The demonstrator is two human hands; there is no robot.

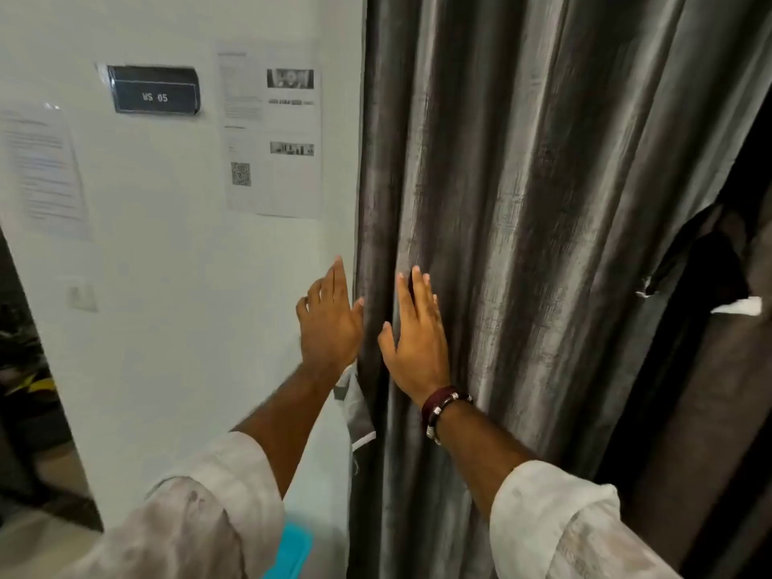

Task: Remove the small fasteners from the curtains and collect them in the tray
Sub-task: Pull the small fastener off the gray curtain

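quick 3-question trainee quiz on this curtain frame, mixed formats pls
1. True or false: the right hand lies flat, fingers straight, on the grey curtain.
2. Which hand is at the curtain's edge beside the white wall? A) left hand B) right hand C) neither
3. Fill in: the dark sign on the wall reads "WS ___".

Key: 1. True. 2. A. 3. 05.
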